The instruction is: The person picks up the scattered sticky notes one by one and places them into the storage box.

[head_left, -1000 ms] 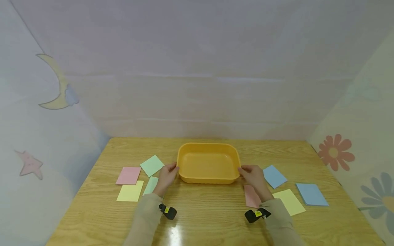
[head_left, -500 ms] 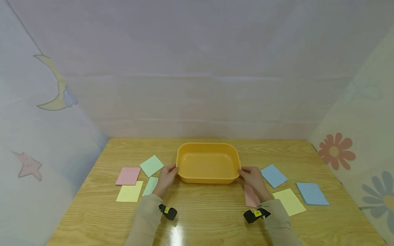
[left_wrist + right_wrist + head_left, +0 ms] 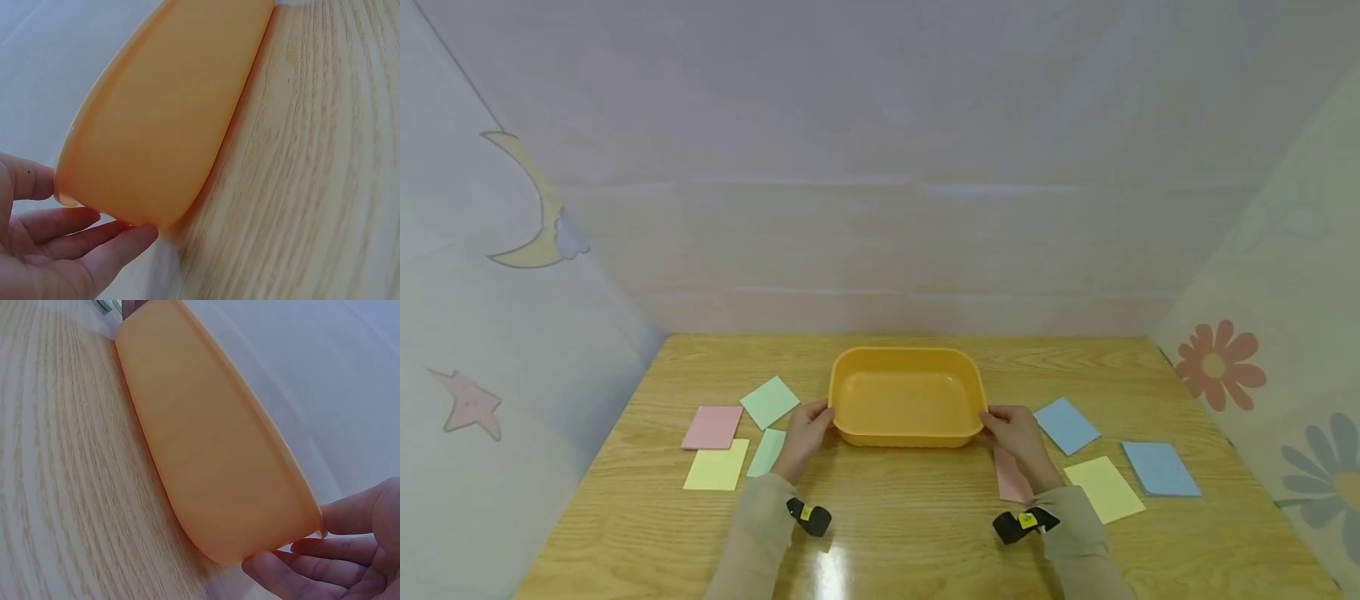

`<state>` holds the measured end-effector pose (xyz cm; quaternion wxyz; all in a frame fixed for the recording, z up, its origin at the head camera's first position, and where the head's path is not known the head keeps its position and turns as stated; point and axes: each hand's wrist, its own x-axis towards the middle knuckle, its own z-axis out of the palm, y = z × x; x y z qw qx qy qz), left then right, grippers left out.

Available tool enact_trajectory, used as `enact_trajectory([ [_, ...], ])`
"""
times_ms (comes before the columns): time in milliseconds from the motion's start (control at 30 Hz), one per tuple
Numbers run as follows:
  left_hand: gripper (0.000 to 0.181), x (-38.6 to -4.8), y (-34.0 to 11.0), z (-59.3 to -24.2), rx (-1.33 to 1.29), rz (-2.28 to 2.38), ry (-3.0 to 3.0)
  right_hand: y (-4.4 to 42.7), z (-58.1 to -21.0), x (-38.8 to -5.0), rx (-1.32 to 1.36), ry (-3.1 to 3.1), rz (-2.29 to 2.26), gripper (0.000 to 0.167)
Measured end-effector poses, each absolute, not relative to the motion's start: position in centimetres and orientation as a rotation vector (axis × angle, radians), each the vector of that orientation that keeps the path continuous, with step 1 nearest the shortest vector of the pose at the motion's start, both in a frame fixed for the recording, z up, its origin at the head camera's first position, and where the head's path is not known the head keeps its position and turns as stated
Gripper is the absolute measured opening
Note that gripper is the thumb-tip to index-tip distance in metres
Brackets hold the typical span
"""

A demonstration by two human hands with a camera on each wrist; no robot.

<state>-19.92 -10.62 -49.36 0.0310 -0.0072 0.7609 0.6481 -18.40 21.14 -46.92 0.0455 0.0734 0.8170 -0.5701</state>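
A shallow yellow-orange plastic tray with rounded corners stands at the middle of the wooden table, nothing inside it. My left hand holds its left end, thumb at the rim and fingers against the outer wall. At the opposite end my right hand grips in the same way. Up close in the left wrist view, the left hand's fingertips touch the lower side of the tray. In the right wrist view, the thumb of the right hand lies over the rim of the tray.
Left of the tray lie a pink sticky note, a yellow one and two green ones. To the right are blue notes, a yellow note and a pink note partly under the right arm. Patterned cloth surrounds the table.
Both hands stay on the tray, which keeps its place on the table. Only the head view has shifted very slightly.
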Motion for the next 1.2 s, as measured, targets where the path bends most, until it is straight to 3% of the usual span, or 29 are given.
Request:
enact_trajectory([
  [1200,0.035,-18.5,-10.5,-48.9,-0.036,1.946,2.390,21.1,-47.1,-17.1,0.224,2.478,-1.783,0.030],
])
